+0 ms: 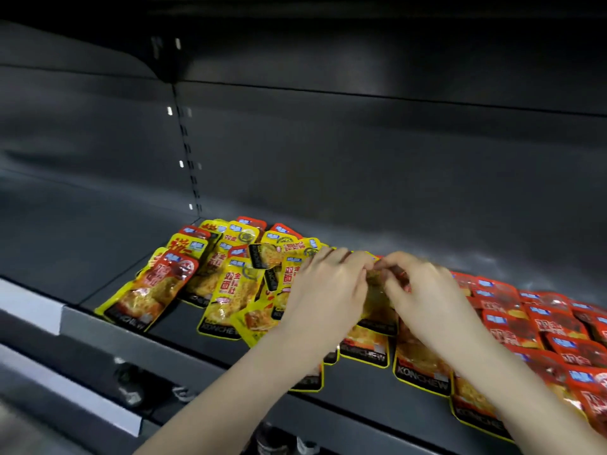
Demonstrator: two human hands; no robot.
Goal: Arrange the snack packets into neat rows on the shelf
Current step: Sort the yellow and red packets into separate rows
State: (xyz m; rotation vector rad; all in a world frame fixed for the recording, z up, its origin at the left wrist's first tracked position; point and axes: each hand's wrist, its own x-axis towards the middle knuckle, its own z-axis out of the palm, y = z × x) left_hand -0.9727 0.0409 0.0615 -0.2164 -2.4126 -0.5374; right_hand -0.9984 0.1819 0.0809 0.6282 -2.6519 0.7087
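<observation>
Yellow packet (377, 290) pinched by two hands, left (325, 290), right (423, 290), above many packets.

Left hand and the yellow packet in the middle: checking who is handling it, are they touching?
Touching. The head view shows the left hand with fingers curled onto the yellow packet, with the right hand pinching it too.

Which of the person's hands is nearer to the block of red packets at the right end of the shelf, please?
The right hand, its wrist bordering the red packets. The left hand lies farther left, over the yellow packets.
</observation>
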